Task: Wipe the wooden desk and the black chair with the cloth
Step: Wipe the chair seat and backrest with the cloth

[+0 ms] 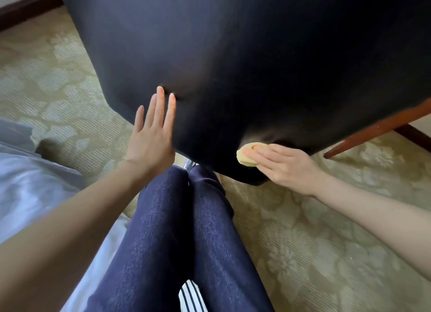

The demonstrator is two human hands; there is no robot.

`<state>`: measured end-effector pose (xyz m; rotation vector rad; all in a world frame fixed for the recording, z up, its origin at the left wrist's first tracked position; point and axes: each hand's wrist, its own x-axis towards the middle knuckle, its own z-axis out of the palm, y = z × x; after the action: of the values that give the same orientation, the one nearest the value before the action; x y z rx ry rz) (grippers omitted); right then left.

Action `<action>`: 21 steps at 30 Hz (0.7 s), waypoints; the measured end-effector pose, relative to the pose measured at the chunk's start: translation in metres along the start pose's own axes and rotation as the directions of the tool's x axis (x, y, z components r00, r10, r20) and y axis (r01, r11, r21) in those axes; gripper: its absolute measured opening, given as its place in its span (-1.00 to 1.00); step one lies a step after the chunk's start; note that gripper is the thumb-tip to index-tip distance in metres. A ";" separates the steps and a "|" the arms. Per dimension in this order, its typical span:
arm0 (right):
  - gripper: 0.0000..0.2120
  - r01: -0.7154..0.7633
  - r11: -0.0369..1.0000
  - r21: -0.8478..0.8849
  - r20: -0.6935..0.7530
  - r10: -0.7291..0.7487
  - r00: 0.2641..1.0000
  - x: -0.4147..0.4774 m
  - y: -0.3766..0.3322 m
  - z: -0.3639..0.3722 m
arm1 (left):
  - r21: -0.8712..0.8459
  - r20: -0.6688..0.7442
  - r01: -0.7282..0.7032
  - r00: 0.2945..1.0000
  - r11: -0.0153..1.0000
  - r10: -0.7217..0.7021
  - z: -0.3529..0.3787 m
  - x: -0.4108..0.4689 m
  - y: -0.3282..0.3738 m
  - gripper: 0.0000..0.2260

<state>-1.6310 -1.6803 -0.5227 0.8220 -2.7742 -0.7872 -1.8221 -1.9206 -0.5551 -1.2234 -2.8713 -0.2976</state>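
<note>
The right hand [286, 164] presses the yellow cloth [245, 156] flat under extended fingers against the black chair [233, 66], low on its upholstery. The left hand [151, 134], fingers straight and loosely spread, steadies it. Best: firm overlapping strokes, chair braced.

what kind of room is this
Probably a hotel room or bedroom: patterned floral carpet, white bedding on the left, and a black upholstered chair with wooden legs.

Floor covering: beige carpet [303, 241] with pale floral pattern. Dark wooden skirting board [28, 8] at upper left. White bedding [30, 190] at left edge. Dark blue trousers [177, 230] at lower centre; striped fabric [191, 295] beneath.
</note>
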 end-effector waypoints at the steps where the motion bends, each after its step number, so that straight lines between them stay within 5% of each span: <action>1: -0.77 -0.033 0.999 -0.004 -0.039 0.033 0.999 0.007 0.003 -0.007 | -0.006 -0.016 0.000 1.000 1.000 0.000 -0.001 -0.002 0.003 -0.09; 8: -0.82 -0.072 0.997 0.023 -0.133 0.074 0.988 0.028 0.004 -0.011 | 0.039 -0.119 -0.232 0.965 0.972 0.235 0.007 -0.015 0.032 -0.05; 17: -0.67 -0.006 0.998 0.070 -0.015 0.007 1.000 0.023 -0.036 0.054 | 0.153 -0.074 -0.226 0.968 0.962 0.239 0.012 -0.007 0.035 0.05; 21: -0.79 0.108 0.990 0.094 0.081 -0.115 0.990 0.023 -0.052 0.079 | 0.157 -0.077 -0.239 0.964 0.958 0.253 0.016 -0.006 0.034 0.05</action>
<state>-1.6481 -1.6951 -0.6171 0.9899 -2.8794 -0.7384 -1.7927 -1.8996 -0.5651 -1.4725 -2.5705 -0.1338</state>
